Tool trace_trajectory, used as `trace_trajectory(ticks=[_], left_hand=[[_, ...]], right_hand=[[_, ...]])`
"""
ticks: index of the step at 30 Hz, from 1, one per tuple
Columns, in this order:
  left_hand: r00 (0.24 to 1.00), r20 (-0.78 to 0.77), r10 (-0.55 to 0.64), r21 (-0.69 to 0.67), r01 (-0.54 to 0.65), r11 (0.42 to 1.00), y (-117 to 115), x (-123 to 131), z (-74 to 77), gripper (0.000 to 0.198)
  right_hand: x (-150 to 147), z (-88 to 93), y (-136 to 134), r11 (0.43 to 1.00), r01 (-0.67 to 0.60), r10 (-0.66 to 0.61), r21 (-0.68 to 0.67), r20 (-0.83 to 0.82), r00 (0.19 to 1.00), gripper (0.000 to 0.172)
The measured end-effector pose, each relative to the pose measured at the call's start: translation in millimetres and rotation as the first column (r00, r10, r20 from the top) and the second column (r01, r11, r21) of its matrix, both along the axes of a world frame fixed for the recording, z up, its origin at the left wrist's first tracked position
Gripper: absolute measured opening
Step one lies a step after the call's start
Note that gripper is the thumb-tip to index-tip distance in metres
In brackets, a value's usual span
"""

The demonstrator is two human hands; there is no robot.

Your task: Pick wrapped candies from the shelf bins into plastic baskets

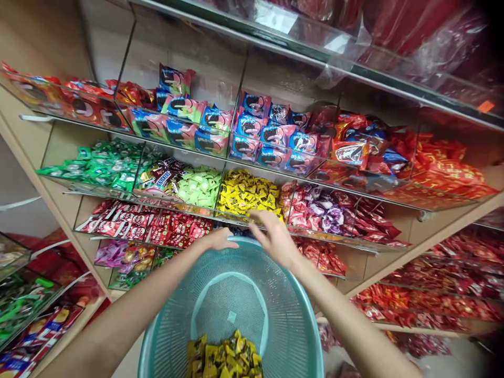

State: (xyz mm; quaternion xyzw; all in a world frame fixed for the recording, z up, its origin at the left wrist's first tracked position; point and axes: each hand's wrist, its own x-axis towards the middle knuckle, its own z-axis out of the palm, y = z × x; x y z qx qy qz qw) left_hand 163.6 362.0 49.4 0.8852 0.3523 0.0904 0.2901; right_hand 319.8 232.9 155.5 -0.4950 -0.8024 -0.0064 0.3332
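Observation:
A teal plastic basket (232, 286) is tilted in front of me, its mesh inside facing me. Yellow wrapped candies (226, 357) lie heaped at its near side. At the far rim, my left hand (218, 240) is closed on the edge, with most of its fingers hidden. My right hand (273, 239) is just right of it, fingers apart, over the rim and in front of the shelf. Nothing shows in that hand. Beyond its fingertips, more yellow wrapped candies (250, 194) fill a shelf compartment behind a clear front panel.
Compartments on either side hold pale green packets (199, 186), green packets (104, 165) and pink and purple candies (323, 210). Blue and pink cookie packs (271, 128) sit on the shelf above. A wooden side panel (425, 247) slopes down at right, with red packets (433, 304) beyond it.

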Motion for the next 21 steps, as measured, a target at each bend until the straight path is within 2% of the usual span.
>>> trace_trajectory(ticks=[2, 4, 9, 11, 15, 18, 21], left_hand=[[1.000, -0.005, 0.011, 0.001, -0.011, 1.000, 0, -1, 0.7, 0.038], [1.000, -0.016, 0.023, -0.001, -0.023, 1.000, 0, -1, 2.8, 0.039], [0.998, -0.045, 0.034, -0.010, -0.034, 0.999, 0, -3, 6.5, 0.041], [0.998, -0.050, 0.031, -0.015, -0.032, 0.999, 1, -3, 6.2, 0.041], [0.998, -0.050, 0.027, -0.029, -0.028, 0.999, 2, -3, 5.0, 0.045], [0.998, -0.054, 0.024, -0.046, -0.026, 0.999, 2, -4, 4.4, 0.048], [0.998, -0.050, 0.029, -0.063, -0.032, 0.998, 3, -5, 3.7, 0.046]], right_hand=[[15, 14.8, 37, 0.998, 0.030, -0.033, 0.048, 0.068, 0.997, 0.032], [26, 21.3, 69, 0.998, 0.054, -0.056, 0.020, 0.143, 0.988, 0.034], [35, 19.5, 118, 0.977, 0.153, -0.109, -0.147, 0.266, 0.958, 0.046], [34, 15.7, 127, 0.970, 0.174, -0.114, -0.170, 0.316, 0.942, 0.048], [32, 8.6, 134, 0.979, 0.189, -0.144, -0.077, 0.395, 0.908, 0.039], [34, 6.7, 135, 0.981, 0.190, -0.164, -0.041, 0.351, 0.922, 0.025], [39, 6.3, 134, 0.980, 0.191, -0.175, -0.046, 0.243, 0.954, 0.018]])
